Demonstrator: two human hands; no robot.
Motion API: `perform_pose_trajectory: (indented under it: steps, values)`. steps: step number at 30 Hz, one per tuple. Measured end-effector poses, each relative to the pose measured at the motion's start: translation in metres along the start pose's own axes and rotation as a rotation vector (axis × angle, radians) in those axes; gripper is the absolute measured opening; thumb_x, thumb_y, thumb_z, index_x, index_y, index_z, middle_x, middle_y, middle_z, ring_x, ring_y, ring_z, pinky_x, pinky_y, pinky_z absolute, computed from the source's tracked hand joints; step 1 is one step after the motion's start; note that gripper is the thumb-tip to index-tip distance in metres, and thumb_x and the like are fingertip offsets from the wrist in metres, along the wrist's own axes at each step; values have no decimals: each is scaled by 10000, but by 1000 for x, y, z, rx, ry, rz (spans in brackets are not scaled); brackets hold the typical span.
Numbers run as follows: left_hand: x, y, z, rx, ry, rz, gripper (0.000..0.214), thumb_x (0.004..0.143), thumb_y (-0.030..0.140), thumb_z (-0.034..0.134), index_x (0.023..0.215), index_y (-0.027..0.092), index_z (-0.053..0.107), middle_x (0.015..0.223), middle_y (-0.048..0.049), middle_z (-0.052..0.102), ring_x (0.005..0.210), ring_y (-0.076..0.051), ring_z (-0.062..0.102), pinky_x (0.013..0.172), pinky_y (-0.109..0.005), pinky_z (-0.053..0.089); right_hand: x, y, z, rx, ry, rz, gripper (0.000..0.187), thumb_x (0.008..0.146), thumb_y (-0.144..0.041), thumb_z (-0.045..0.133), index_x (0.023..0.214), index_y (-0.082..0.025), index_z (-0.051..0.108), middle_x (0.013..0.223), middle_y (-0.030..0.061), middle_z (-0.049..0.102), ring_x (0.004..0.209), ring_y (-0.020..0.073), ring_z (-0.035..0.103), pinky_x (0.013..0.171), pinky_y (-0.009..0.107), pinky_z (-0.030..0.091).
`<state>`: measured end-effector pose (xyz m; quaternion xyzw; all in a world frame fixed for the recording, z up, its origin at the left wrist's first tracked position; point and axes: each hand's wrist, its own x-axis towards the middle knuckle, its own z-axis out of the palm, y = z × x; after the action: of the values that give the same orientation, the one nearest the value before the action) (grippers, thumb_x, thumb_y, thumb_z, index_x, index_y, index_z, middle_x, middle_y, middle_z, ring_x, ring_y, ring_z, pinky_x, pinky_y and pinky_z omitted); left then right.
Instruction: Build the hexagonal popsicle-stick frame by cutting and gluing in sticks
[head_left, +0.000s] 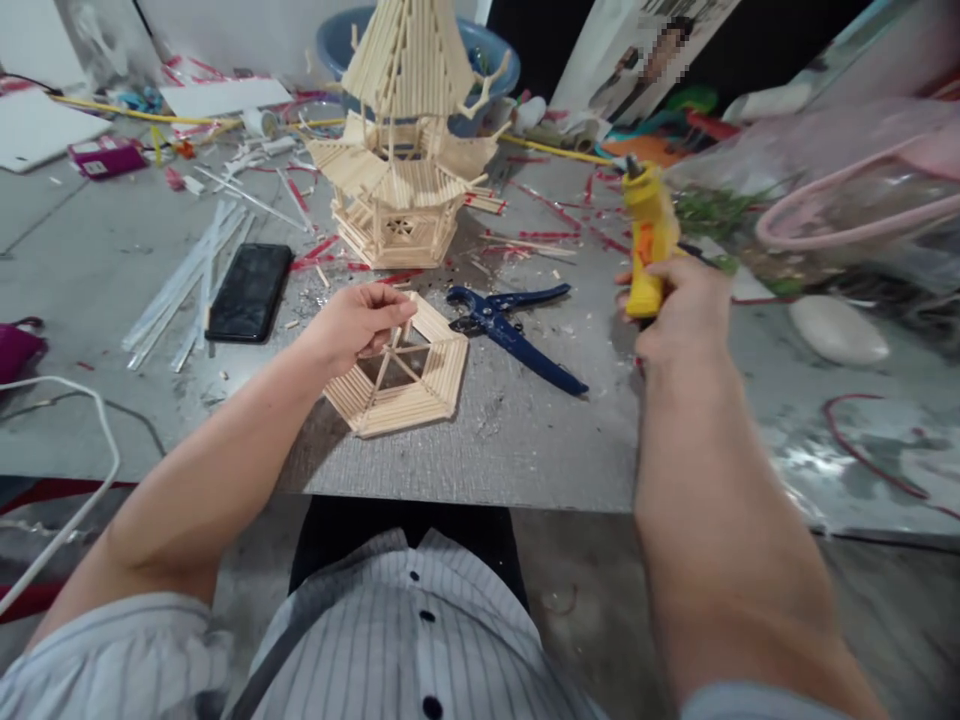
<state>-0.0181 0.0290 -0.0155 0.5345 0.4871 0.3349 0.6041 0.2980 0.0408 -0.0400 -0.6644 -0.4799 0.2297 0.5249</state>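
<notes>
Table (570, 440), left side: black phone (249, 292); purple box (106, 158) farther back; white cable (109, 430) crossing front edge; rear, blue basin (495, 78); right, smooth white object (838, 330).

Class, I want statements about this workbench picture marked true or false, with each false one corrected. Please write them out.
1. The right hand holds a yellow glue gun. True.
2. The glue gun's nozzle touches the hexagonal stick frame. False: it is well apart from it.
3. The left hand is over the frame. True.
4. The phone lies right of the blue pliers. False: it lies left of them.
5. A blue basin is behind the stick tower. True.
</notes>
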Motion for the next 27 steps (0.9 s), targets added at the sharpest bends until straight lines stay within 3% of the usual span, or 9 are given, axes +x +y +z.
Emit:
perform_pose_trajectory:
  steps: [2, 4, 6, 9, 14, 19, 24, 27]
  values:
    - [-1, 1, 0, -120, 33, 13, 114, 795, 160, 601, 706, 163, 529, 604, 50, 519, 378, -3, 312, 406, -230, 144, -14, -14, 12, 273, 53, 66, 187, 710, -379, 426, 762, -213, 494, 665, 30, 483, 516, 133, 449, 490, 309, 382]
    - [-2, 2, 0, -205, 50, 15, 131, 802, 143, 593, 694, 159, 521, 611, 50, 535, 378, -2, 328, 396, -224, 143, -32, -26, 25, 311, -21, -21, 243, 730, -467, 530, 752, -224, 532, 639, 15, 491, 524, 146, 478, 527, 331, 426]
    - [-2, 2, 0, -264, 64, 23, 138, 805, 132, 586, 687, 157, 521, 600, 53, 539, 375, -4, 329, 386, -220, 147, -49, -34, 36, 348, -131, -47, 231, 688, -438, 641, 754, -244, 536, 653, 1, 551, 553, 149, 524, 580, 342, 471]
    - [-1, 1, -1, -325, 75, 36, 134, 803, 141, 596, 691, 157, 524, 593, 56, 546, 374, -3, 323, 371, -207, 159, -68, -37, 49, 279, -323, -57, 234, 619, -376, 727, 746, -234, 592, 689, 3, 606, 606, 158, 587, 659, 363, 524]
    - [0, 0, -1, -393, 94, 29, 141, 811, 137, 593, 692, 153, 520, 563, 63, 538, 362, 0, 328, 358, -177, 179, -80, -27, 59, 149, -447, -154, 312, 640, -431, 706, 856, -247, 577, 831, 35, 660, 656, 188, 621, 582, 368, 538]
    - [-1, 0, 0, -427, 112, 64, 157, 827, 152, 581, 679, 139, 529, 551, 55, 542, 345, 1, 326, 343, -160, 176, -82, -17, 61, 118, -446, -379, 352, 676, -534, 689, 840, -245, 572, 837, 32, 671, 765, 198, 650, 673, 355, 550]
    - [0, 0, 0, -460, 121, 61, 165, 836, 134, 567, 676, 136, 531, 524, 63, 523, 332, 0, 333, 333, -151, 175, -80, -15, 58, -136, -394, -611, 382, 734, -620, 611, 791, -244, 582, 744, 35, 659, 663, 192, 611, 603, 340, 486]
    - [1, 0, 0, -466, 132, 67, 167, 843, 134, 561, 679, 141, 525, 499, 73, 495, 330, -5, 338, 329, -150, 170, -79, -18, 58, -211, -388, -799, 341, 796, -573, 573, 811, -232, 581, 744, 32, 665, 639, 176, 618, 567, 305, 471]
